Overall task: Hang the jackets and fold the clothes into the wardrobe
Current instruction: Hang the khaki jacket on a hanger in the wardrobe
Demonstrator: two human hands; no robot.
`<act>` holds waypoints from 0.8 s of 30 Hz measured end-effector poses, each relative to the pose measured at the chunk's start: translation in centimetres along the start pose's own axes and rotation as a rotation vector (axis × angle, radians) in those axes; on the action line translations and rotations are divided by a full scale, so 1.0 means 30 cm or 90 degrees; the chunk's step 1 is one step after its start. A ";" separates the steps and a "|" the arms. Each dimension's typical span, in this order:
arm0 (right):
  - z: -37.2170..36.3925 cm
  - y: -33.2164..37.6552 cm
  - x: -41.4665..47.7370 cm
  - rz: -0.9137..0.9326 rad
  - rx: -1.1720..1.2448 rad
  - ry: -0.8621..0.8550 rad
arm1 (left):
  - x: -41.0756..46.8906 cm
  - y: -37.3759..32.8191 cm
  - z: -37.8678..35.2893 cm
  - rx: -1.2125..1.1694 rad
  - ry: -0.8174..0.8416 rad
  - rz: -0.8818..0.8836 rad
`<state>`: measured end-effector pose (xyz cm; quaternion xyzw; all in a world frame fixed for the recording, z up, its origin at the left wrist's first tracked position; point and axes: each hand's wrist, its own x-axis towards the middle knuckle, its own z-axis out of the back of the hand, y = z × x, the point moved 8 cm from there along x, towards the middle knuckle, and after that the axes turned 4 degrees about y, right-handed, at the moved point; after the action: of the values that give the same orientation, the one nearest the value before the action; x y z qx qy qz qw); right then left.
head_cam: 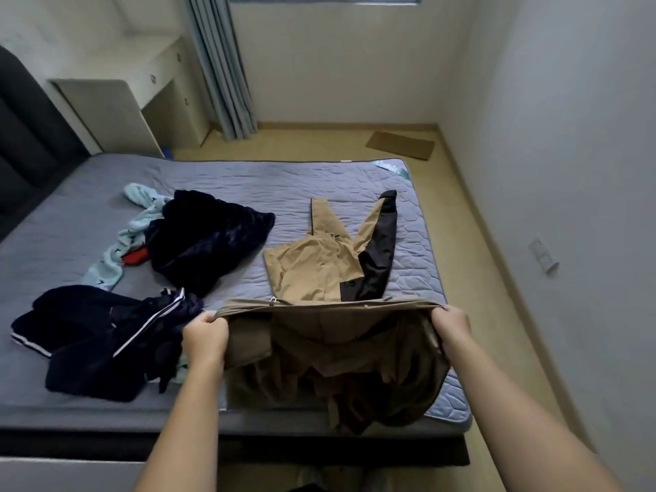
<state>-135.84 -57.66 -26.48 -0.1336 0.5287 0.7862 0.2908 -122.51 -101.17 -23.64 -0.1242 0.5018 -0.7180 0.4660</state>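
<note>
The tan jacket (319, 264) is gripped at a folded edge by both hands. The left hand (206, 335) is curled round one end and the right hand (451, 330) is curled round the other, and the edge is pulled tight between them. Past the hands, the top of the jacket and its dark sleeve are laid flat on the bed (248, 179). Below the hands, the rest is seen hanging in loose folds over the bed's side. If one end is let go, the fold may be lost and the hanging part could be pulled down to the floor. The cloth looks thin, smooth and crinkly. Just beside the left hand a soft navy jacket with white stripes (96, 335) is heaped, and it could be dragged along.
</note>
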 end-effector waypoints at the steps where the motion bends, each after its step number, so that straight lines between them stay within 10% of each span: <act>1: -0.043 -0.055 -0.002 -0.076 0.115 0.034 | -0.011 0.046 -0.046 -0.081 0.047 0.064; 6: -0.168 0.051 -0.024 -0.113 0.305 0.196 | 0.012 -0.048 -0.154 -0.174 0.148 0.069; 14: 0.045 1.046 -0.291 0.427 0.007 0.159 | -0.015 -1.084 0.036 0.163 0.114 -0.543; 18: 0.131 1.435 -0.532 0.621 -0.017 0.136 | -0.173 -1.516 0.114 0.333 0.059 -0.689; 21: 0.337 1.663 -0.703 0.803 0.168 0.061 | -0.273 -1.763 0.375 0.021 -0.140 -0.810; 24: 0.285 1.665 -0.695 0.892 -0.122 -0.037 | -0.209 -1.705 0.222 0.175 0.045 -0.730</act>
<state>-148.33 -70.06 25.41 0.2343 0.4109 0.8345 -0.2826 -142.70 -97.04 24.07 -0.2899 0.2723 -0.9175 -0.0020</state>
